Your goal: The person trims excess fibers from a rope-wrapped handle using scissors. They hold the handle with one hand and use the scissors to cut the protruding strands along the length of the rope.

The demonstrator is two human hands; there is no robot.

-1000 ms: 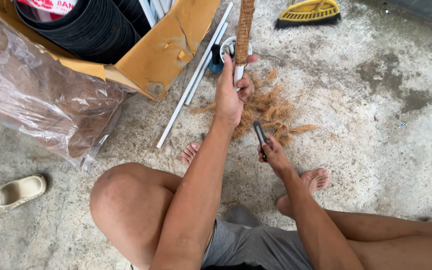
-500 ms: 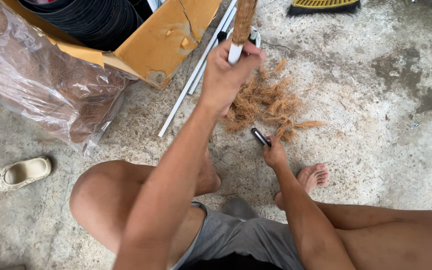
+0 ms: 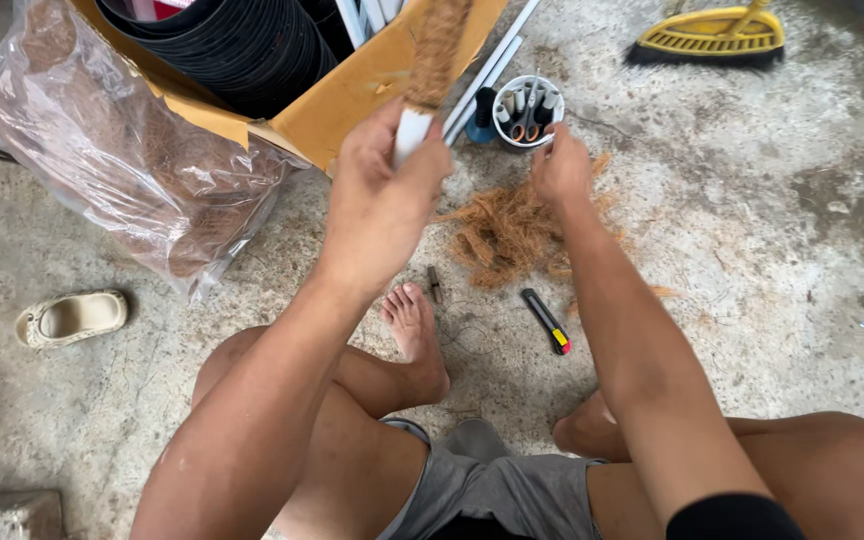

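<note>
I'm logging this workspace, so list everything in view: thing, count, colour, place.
Pole: one, white pipe wrapped in brown fibre, in the left hand.
Fibre pile: one, brown, on the floor by the right hand.
Knife: one, black with a yellow and red end, on the floor beside the right arm.
Cup: one, white, holding scissors and tools, just beyond the right hand.
Box: one, brown cardboard, top left.
Pots: a black stack, in the box.
Pipes: several, white, against the box.
Bag: one, clear plastic, brown fibre inside, left.
Shoe: one, cream, far left.
Broom: one, yellow, top right.
Left hand: gripping the pole.
Right hand: at the cup, grip unclear.
</note>
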